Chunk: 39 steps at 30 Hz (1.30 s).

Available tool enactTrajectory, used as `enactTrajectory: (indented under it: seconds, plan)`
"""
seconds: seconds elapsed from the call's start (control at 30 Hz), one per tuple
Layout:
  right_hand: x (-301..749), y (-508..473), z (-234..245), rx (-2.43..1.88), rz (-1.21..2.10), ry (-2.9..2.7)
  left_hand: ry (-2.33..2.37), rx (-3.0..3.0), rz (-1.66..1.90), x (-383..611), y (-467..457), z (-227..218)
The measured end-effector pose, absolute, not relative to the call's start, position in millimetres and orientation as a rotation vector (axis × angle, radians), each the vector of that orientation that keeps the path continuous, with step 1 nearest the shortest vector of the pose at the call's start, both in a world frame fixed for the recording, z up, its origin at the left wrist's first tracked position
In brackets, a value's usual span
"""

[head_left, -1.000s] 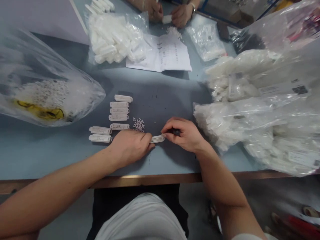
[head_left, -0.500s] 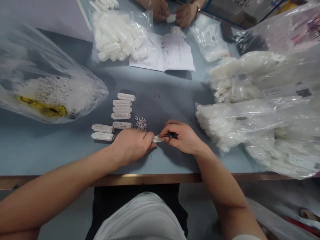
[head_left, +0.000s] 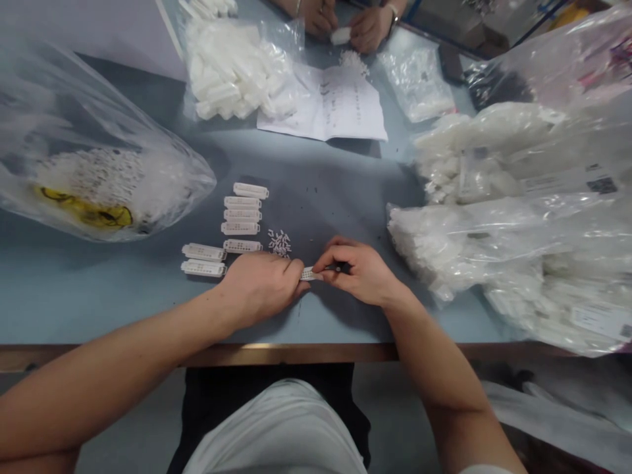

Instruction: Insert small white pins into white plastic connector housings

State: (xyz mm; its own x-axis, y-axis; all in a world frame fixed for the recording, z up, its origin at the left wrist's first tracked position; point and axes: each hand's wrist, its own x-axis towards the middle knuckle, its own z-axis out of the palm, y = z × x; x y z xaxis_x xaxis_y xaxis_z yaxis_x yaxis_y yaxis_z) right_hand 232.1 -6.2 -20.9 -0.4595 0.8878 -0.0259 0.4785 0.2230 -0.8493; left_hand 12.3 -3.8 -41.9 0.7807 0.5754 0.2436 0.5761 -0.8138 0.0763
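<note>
Pinched in my left hand (head_left: 264, 283) is a white plastic strip (head_left: 308, 273) with rows of small holes; its left part is hidden under the fingers. My right hand (head_left: 360, 271) is closed at the strip's right end, its fingertips touching it. A small black tool (head_left: 338, 267) shows between the right thumb and fingers; its kind is not clear. Just beyond my left hand lies a loose heap of tiny white pegs (head_left: 280, 243). Several similar white slotted strips (head_left: 240, 228) lie in a column to the left, and two more (head_left: 203, 268) sit nearer my left wrist.
A clear bag of small white parts (head_left: 99, 178) stands at the left. Filled plastic bags (head_left: 459, 230) crowd the right side. Toward the back are a bag of white pieces (head_left: 232, 72), a printed sheet (head_left: 340, 108) and another person's hands (head_left: 368, 29) holding a white piece.
The whole view has shifted very slightly. Both my hands keep the same grip on the strip and the black tool, with no clear movement.
</note>
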Motion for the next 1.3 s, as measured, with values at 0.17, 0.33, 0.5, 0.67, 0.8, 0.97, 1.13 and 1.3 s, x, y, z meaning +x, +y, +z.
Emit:
enactTrajectory:
  seconds: [0.17,0.33,0.5,0.67,0.8,0.97,1.13,1.3]
  plan:
    - [229,-8,-24,-1.305,1.173,-2.012,-0.922,-2.954,-0.438,12,-4,-44]
    - [228,-9,-24,-1.305,1.174,-2.010,-0.902,-2.939,-0.433,12,-5,-43]
    - [227,-9,-22,-1.328,1.163,-2.040,-0.916,-2.978,-0.429,13,-4,-43]
    - [226,-9,-21,-1.316,1.168,-2.059,-0.953,-3.034,-0.395,14,-4,-41]
    - [226,-9,-21,-1.289,1.176,-2.051,-0.937,-3.031,-0.387,14,-5,-40]
    - [226,-9,-21,-1.304,1.183,-2.051,-0.913,-2.995,-0.405,14,-6,-42]
    - [226,-7,-17,-1.306,1.274,-2.099,-0.845,-2.983,-0.478,15,-7,-43]
    - [222,-3,-12,-1.400,1.422,-2.067,-0.737,-2.976,-0.503,16,-8,-42]
